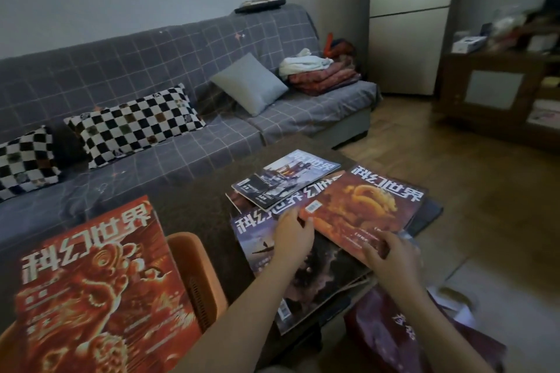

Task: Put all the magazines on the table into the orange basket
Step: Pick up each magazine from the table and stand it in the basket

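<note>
Several magazines lie overlapping on the low dark table (pixel 197 206). On top is an orange-red dragon magazine (pixel 363 206). My left hand (pixel 292 235) pinches its near left corner, and my right hand (pixel 391 254) curls over its near edge. Below it lie a dark purple magazine (pixel 321 275) and another one with white lettering (pixel 306 194), with a blue-grey magazine (pixel 285 179) farther back. The orange basket (pixel 194 254) stands at the lower left, left of my arms. A large red magazine (pixel 100 281) stands upright in it and hides most of the basket.
A grey checked sofa (pixel 181 70) with cushions runs behind the table. A dark red bag (pixel 394 333) lies on the floor below my right arm. A wooden cabinet (pixel 497 94) stands at the right, with wooden floor in between.
</note>
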